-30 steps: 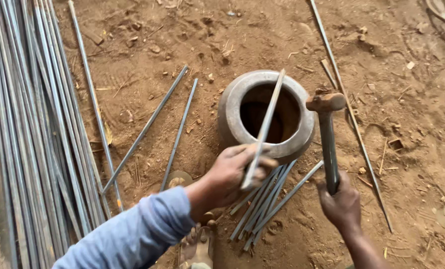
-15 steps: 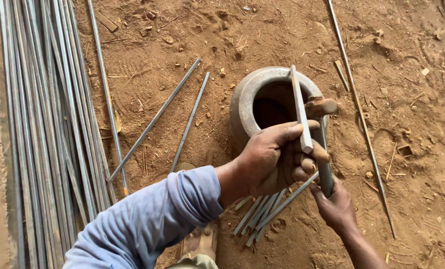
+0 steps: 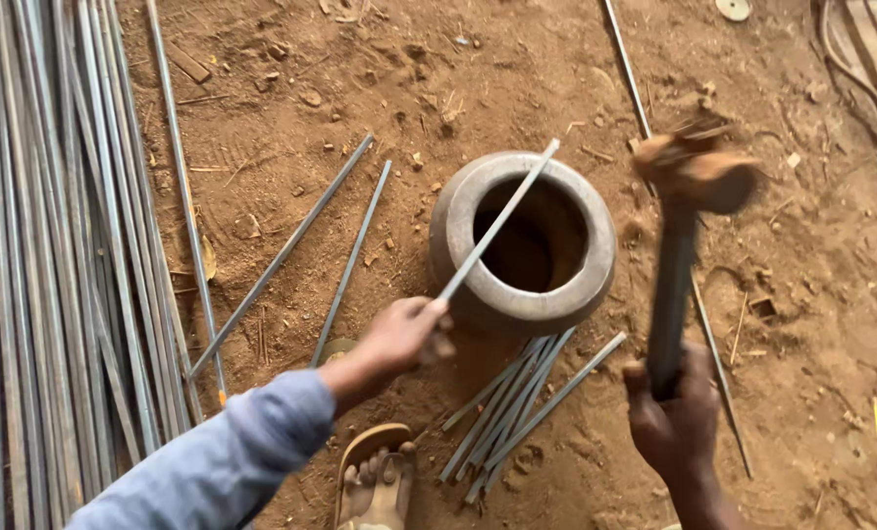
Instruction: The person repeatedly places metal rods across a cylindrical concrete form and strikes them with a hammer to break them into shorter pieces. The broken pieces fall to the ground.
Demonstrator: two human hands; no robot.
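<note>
The left hand (image 3: 404, 334) is closed around the near end of a thin metal rod (image 3: 497, 221), pinching it just in front of the heavy metal ring (image 3: 522, 240) that sits on the dirt floor (image 3: 458, 79). The rod slants up and across the ring's open middle, its far end sticking out past the ring's far rim; held so, the ring seems to serve as a support under the rod, with a hollow beneath it.

The right hand (image 3: 676, 417) is clamped on the lower end of a hammer (image 3: 689, 211) handle, to the right of the ring. The hammer head is raised and blurred, just right of the ring's far side, so it looks to be in mid-swing.

A small bundle of short rods (image 3: 527, 402) lies on the floor right in front of the ring, between the two hands, within easy reach. Two more single rods (image 3: 311, 245) lie left of the ring, and a big stack of long rods (image 3: 56, 245) lies further left. A sandalled foot (image 3: 375, 481) rests in front of the ring.
</note>
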